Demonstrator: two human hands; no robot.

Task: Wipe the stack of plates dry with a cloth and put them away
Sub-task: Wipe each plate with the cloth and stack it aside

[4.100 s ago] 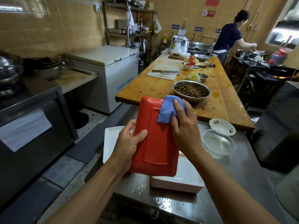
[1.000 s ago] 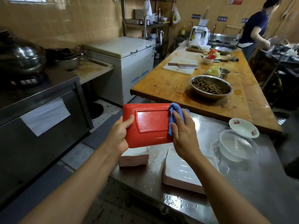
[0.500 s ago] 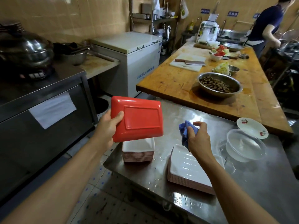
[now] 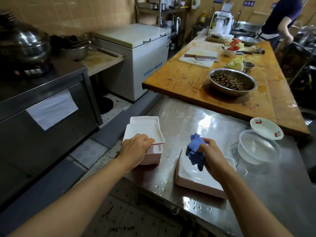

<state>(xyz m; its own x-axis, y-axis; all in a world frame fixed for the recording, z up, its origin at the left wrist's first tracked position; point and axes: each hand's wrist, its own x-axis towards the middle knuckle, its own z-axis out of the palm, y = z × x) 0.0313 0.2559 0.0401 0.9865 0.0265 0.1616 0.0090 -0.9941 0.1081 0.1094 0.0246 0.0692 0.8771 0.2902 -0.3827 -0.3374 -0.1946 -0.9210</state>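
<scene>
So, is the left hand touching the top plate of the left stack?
Touching. The head view shows the left hand with fingers curled over the near edge of the top plate.

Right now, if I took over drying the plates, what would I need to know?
Left hand: grips the top plate, just set white side up and a bit askew on the left stack.
Right hand: holds the blue cloth over the right stack.
Both stacks sit on the steel counter, which has water drops on it.
Done: one plate wiped and stacked.
Left: probably wipe the right stack plate by plate, then put all away.
</scene>
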